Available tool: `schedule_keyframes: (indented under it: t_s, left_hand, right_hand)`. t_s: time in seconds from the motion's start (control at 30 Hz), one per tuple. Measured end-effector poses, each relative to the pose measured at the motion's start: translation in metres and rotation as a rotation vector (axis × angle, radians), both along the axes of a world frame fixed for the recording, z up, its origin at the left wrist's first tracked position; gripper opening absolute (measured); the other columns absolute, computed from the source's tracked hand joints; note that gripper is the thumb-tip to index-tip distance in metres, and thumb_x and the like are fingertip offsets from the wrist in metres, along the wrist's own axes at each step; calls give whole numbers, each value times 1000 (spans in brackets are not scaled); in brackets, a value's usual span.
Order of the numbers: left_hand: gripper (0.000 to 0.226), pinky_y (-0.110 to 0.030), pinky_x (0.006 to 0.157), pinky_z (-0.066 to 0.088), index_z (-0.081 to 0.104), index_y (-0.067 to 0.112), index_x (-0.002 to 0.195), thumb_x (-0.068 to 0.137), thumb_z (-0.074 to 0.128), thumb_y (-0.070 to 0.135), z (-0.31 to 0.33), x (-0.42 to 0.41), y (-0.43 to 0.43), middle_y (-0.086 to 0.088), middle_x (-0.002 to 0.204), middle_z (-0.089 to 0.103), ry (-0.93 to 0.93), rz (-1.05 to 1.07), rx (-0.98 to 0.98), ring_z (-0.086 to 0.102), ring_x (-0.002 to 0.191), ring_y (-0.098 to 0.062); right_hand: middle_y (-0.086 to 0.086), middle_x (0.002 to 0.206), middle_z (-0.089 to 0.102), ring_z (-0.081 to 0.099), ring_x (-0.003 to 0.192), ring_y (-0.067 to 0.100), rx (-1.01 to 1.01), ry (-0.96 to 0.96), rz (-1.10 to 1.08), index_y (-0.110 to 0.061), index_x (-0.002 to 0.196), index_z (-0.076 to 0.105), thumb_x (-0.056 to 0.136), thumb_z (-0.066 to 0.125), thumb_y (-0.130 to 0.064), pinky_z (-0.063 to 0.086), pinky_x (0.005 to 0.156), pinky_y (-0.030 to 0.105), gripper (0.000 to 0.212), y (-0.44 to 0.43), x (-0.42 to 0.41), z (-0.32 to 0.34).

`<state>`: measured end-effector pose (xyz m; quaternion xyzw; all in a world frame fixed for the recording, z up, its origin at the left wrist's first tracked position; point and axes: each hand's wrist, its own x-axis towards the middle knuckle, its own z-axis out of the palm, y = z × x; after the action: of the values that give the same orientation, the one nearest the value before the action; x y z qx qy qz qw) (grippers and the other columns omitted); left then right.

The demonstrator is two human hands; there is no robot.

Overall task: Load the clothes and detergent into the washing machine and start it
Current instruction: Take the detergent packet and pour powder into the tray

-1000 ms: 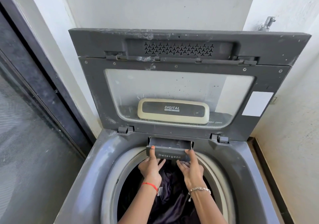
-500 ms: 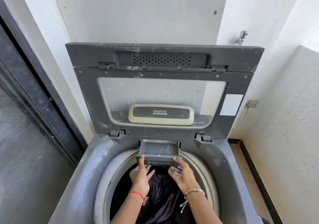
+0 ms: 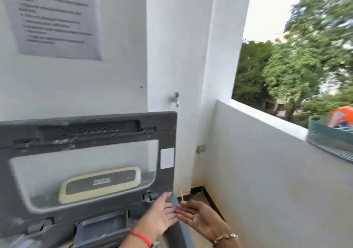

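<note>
The grey top-load washing machine's lid [image 3: 86,152] stands upright against the wall. Below it the detergent drawer [image 3: 101,226] is pulled out, and I cannot see inside it. My left hand [image 3: 162,217], with a red thread at the wrist, and my right hand [image 3: 198,219], with a bracelet, hover side by side over the machine's right rear corner. Both have their fingers spread and hold nothing. The drum and the dark clothes are out of view. An orange detergent pack [image 3: 342,116] sits in a green basket [image 3: 328,142] on the parapet at the far right.
A white parapet wall [image 3: 267,171] runs along the right. A tap [image 3: 176,99] sticks out of the back wall above the lid, and a socket [image 3: 200,148] sits in the corner. A printed sheet [image 3: 55,18] hangs on the wall at upper left.
Both hands have let go of the detergent drawer and moved right, off it. The view has swung up and to the right, so the drum is gone and the basket has appeared.
</note>
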<state>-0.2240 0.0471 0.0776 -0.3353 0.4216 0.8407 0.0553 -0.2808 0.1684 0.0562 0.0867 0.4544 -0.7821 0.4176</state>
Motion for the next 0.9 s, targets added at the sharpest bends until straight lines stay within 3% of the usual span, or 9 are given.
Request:
schedule_keyframes:
  t_s: [0.13, 0.23, 0.27, 0.37, 0.47, 0.6, 0.77, 0.83, 0.9]
  left_hand:
    - [55, -39, 107, 31, 30, -9, 138, 96, 43, 23, 51, -55, 82, -29, 142, 36, 144, -186, -20, 37, 132, -37]
    - [56, -35, 91, 43, 31, -11, 137, 95, 42, 25, 84, -93, 145, -25, 118, 53, 237, -347, -10, 53, 107, -33]
    - [57, -35, 91, 43, 31, -11, 137, 95, 42, 26, 95, -105, 166, -24, 118, 53, 265, -386, -14, 54, 108, -31]
    - [60, -39, 107, 33, 29, -10, 139, 95, 43, 29, 123, -148, 226, -25, 145, 35, 346, -487, -41, 36, 135, -32]
    - [60, -39, 106, 35, 32, -8, 138, 94, 44, 32, 147, -192, 286, -22, 145, 37, 426, -554, -67, 38, 134, -30]
    - [52, -33, 97, 42, 42, -4, 132, 95, 46, 31, 177, -250, 357, -19, 135, 50, 520, -567, -115, 53, 118, -28]
    - [46, -34, 103, 39, 43, -6, 133, 96, 48, 22, 194, -321, 424, -22, 138, 46, 637, -498, -214, 45, 128, -32]
    - [36, -31, 93, 46, 52, -3, 123, 96, 49, 21, 195, -349, 439, -18, 126, 55, 653, -458, -297, 55, 114, -27]
    - [19, -33, 79, 51, 62, 8, 93, 96, 48, 20, 192, -379, 449, -15, 105, 64, 649, -447, -401, 60, 89, -23]
  right_hand:
    - [20, 62, 68, 68, 50, 24, -29, 146, -218, 7, 79, 58, 89, 44, 4, 57, 46, 28, 17, 88, -36, 52]
    - [16, 62, 68, 68, 51, 21, 5, 254, -349, 5, 81, 59, 89, 45, 0, 57, 48, 26, 17, 155, -60, 88]
    - [16, 62, 68, 68, 52, 21, 9, 287, -399, 5, 81, 59, 89, 46, -1, 57, 48, 26, 16, 177, -69, 99]
    - [13, 61, 68, 68, 52, 17, 18, 386, -535, 3, 81, 58, 90, 46, -4, 57, 50, 24, 17, 237, -95, 132]
    - [13, 70, 66, 68, 52, 14, 37, 479, -630, 1, 81, 58, 90, 48, -5, 57, 54, 23, 15, 292, -126, 161]
    - [14, 84, 60, 65, 68, 19, 99, 593, -747, -1, 80, 56, 92, 48, -5, 56, 56, 22, 14, 357, -167, 196]
    - [18, 95, 62, 64, 84, 25, 182, 683, -922, 1, 83, 58, 86, 57, -1, 57, 63, 23, 4, 423, -225, 221]
    - [21, 101, 64, 65, 94, 29, 249, 687, -977, 4, 90, 59, 85, 57, 0, 58, 71, 26, 6, 444, -249, 225]
    - [14, 87, 65, 66, 76, 21, 321, 683, -974, 1, 89, 59, 85, 57, 0, 56, 58, 21, 4, 459, -269, 226]
